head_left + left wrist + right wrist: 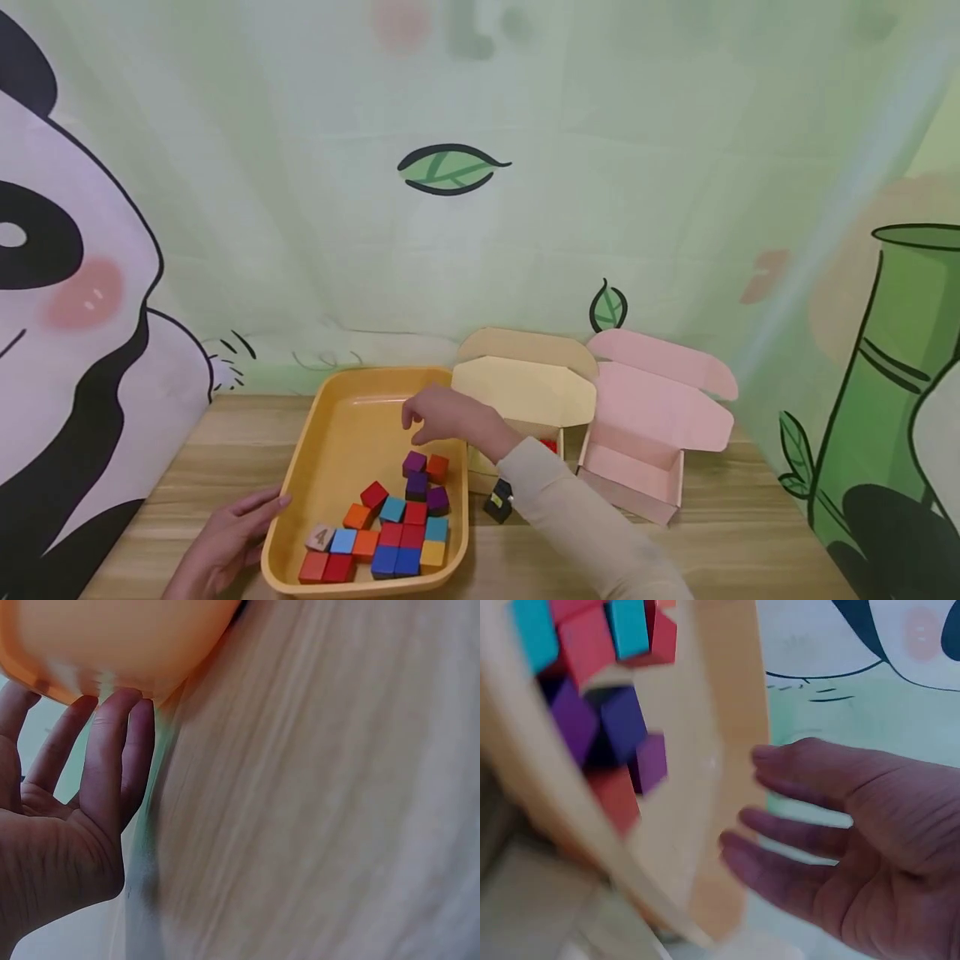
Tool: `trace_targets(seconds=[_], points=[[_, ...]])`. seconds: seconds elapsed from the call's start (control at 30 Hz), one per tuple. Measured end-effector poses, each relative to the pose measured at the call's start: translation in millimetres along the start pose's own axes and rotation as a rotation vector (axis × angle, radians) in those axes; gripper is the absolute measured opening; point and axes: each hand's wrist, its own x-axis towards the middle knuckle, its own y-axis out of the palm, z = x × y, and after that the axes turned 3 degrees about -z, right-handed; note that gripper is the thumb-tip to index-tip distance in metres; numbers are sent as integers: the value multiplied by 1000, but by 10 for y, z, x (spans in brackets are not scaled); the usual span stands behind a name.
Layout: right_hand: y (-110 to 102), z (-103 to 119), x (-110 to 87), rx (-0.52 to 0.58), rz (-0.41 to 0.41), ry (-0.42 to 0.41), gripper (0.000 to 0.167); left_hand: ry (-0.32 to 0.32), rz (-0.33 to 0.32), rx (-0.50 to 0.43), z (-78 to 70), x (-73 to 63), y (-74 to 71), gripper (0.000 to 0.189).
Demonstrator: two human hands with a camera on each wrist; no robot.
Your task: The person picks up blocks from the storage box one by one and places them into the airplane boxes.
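Observation:
A yellow tray (pixel 330 433) holds several coloured cubes bunched in its near half. Among them are a purple cube (pixel 414 463), an orange cube (pixel 437 468) and a wooden cube (pixel 319 537) marked with a 4. My left hand (pixel 232 537) touches the tray's left side. In the left wrist view its fingertips (pixel 120 696) rest against the tray wall, fingers extended and slightly bent. Over the far right part of the tray hovers my right hand (pixel 450 414), beyond the purple cubes. Its loosely bent fingers (pixel 780 877) hold nothing in the right wrist view.
Right of the tray stands an open cream box (pixel 525 392), partly behind my right forearm, with something red inside. An open pink box (pixel 637 467) is farther right. A small black object (pixel 497 502) lies between tray and forearm on the wooden table (pixel 750 533).

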Motion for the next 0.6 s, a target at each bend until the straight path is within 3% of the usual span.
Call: trace_targets(seconds=[0.23, 0.4, 0.6], points=[[277, 166, 159, 179, 101, 227, 31, 4, -8, -12, 4, -5, 0, 67], [397, 215, 230, 134, 108, 245, 17, 8, -4, -11, 9, 5, -10, 67], [458, 235, 272, 95, 121, 298, 16, 4, -5, -4, 11, 15, -13, 70]])
